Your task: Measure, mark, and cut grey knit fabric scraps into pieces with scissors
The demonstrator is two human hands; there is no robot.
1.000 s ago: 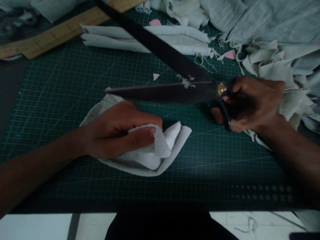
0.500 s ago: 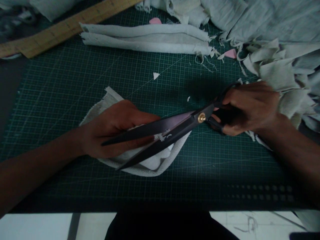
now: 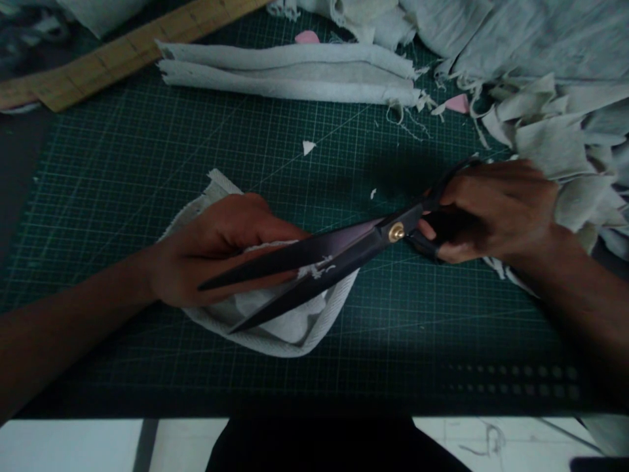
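Just tapering scissors [image 3: 346, 263] over rib-edged cloth [image 3: 289, 329]

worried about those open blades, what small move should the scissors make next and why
Probably a small lift of the scissors away from the left hand, since the parted blades overlap that hand in this view while it holds the folded fabric.

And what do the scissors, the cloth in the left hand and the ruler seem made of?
Scissors: apparently dark-finished metal, from the slim, rigid blades; the shiny golden pivot screw resembles brass.
Cloth: probably matte cotton or linen; fine ribs suggest weaving, the fibre is uncertain.
Ruler: possibly wood, from its yellow-brown colour; any varnish cannot be told.
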